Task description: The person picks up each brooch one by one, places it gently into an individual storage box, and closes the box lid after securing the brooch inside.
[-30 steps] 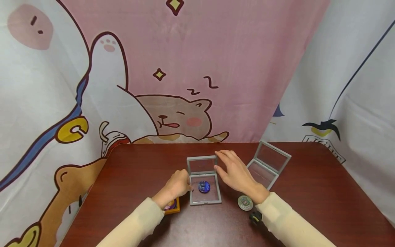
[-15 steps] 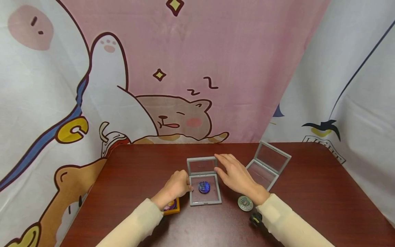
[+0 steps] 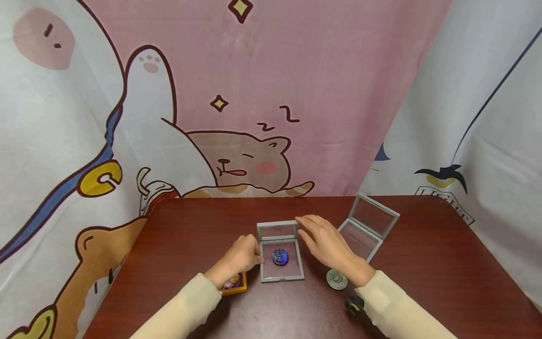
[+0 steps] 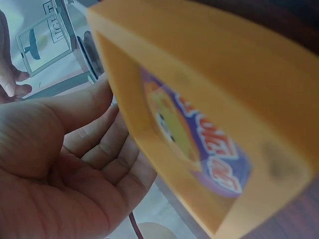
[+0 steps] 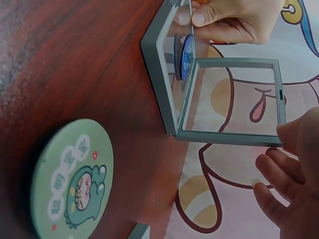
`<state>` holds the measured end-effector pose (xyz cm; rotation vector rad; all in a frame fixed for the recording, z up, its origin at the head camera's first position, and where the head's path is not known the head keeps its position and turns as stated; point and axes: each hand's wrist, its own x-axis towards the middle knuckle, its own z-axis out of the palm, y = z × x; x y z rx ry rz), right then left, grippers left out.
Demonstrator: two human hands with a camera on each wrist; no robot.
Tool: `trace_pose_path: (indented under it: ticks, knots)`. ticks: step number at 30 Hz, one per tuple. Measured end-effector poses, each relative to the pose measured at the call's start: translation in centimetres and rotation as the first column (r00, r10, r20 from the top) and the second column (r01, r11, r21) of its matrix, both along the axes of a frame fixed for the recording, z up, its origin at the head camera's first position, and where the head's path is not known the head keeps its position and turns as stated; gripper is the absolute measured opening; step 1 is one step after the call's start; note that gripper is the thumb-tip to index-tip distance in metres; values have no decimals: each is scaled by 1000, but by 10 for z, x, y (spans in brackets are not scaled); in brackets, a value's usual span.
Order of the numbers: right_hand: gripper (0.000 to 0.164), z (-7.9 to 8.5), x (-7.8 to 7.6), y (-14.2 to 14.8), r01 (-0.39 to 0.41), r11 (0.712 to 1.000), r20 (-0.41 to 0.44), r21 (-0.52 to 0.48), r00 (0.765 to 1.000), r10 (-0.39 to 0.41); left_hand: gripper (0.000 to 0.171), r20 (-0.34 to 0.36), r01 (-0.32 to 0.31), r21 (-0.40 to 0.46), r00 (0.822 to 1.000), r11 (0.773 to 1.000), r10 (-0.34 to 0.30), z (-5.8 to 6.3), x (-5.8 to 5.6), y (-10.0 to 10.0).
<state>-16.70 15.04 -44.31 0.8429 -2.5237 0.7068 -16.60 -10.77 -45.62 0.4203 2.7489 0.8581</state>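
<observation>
A grey-framed clear display case [image 3: 282, 278] stands with its lid [image 3: 277, 230] raised at the hinge. On the clear film inside its base lies a round blue badge [image 3: 280, 257]. My left hand [image 3: 243, 253] pinches the left edge of the base, its thumb over the frame and its fingers curled. With thumb and fingers, my right hand [image 3: 325, 240] pinches the upper right corner of the lid; the right wrist view shows the thumb [image 5: 294, 133] at that corner. Beside the left wrist is an orange square case [image 3: 242, 286] with a purple picture inside.
A second grey case [image 3: 375, 219] stands open behind the right hand. Near the right wrist lie a round green badge [image 3: 336, 279] with a cartoon figure and a small black object [image 3: 354, 305]. A cartoon-printed curtain [image 3: 330, 94] hangs behind the brown table [image 3: 190, 226].
The lid has tilted a little further forward and down, and my right hand has moved slightly toward me with it. My left hand has stayed at the base's left edge.
</observation>
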Motion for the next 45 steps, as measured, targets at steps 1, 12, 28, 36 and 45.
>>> trace_pose_path:
  ticks: [1,12,28,36,45]
  knots:
    - [37,0,1,0,3,1000,-2,-2,1000,-3,35,-3,4,-2,1000,1000,-4,0,0,0]
    - [24,-2,8,1,-2,1000,-63,-25,998,1,32,7,17,19,1000,1000,-17,0,0,-2]
    - [23,-8,26,2,-9,999,-74,33,997,12,33,26,1,6,1000,1000,-1,-3,-2,-4]
    - [24,-12,38,2,-24,998,-68,62,997,28,60,-6,-16,-10,1000,1000,16,-4,-3,-4]
    - [23,-21,47,3,-69,994,-61,80,995,74,48,-22,25,5,999,1000,-25,-4,-3,-6]
